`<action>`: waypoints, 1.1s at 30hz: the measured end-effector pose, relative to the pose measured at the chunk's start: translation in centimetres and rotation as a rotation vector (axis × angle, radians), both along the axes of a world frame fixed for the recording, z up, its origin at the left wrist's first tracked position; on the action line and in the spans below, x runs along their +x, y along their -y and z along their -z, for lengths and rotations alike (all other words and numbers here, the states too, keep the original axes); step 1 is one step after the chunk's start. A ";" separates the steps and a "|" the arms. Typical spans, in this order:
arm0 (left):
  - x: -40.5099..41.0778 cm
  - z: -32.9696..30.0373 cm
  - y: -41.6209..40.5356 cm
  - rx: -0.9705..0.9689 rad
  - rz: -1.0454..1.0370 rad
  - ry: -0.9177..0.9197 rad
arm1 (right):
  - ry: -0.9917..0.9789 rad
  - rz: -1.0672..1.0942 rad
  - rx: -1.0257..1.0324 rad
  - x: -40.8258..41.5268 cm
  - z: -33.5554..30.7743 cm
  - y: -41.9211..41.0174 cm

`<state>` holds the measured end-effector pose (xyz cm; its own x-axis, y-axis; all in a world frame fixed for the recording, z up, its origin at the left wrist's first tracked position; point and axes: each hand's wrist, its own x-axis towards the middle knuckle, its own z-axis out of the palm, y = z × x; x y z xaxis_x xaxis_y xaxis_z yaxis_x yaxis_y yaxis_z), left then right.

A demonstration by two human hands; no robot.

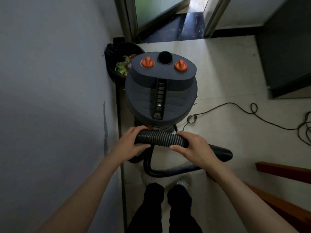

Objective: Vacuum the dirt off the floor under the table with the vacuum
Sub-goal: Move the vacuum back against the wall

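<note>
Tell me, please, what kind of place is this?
Probably an indoor corridor or entry area, perhaps of an office: pale tiled floor, a glass door ahead, and a bin of rubbish against the wall beside the vacuum.

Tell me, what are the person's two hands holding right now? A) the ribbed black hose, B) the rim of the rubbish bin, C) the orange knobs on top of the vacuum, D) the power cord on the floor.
A: the left hand and the right hand each grip an end of the ribbed hose, just in front of the vacuum; the cord lies untouched on the floor.
</note>
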<state>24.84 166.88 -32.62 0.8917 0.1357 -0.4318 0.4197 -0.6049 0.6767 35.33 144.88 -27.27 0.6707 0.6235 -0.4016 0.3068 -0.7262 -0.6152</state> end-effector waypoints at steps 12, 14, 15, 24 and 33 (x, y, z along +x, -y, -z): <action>1.3 5.3 -5.0 0.139 -0.049 -0.163 | -0.226 0.041 -0.177 1.1 8.0 4.2; 1.5 6.7 -4.7 0.189 -0.039 -0.196 | -0.208 0.109 -0.116 0.3 9.5 3.2; 1.7 7.3 -4.3 0.226 -0.017 -0.182 | -0.210 0.144 -0.088 -0.1 10.3 2.6; 3.7 7.3 -0.4 0.552 0.062 0.218 | -0.106 0.205 -0.045 0.4 13.5 -2.7; 3.0 8.2 1.1 0.648 -0.005 0.290 | 0.039 0.278 -0.025 0.6 14.2 -3.5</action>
<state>27.88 165.80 -40.85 0.9573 0.2891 -0.0078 0.2807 -0.9222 0.2658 35.91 148.35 -41.45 0.8299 0.4040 -0.3849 0.1169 -0.8004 -0.5880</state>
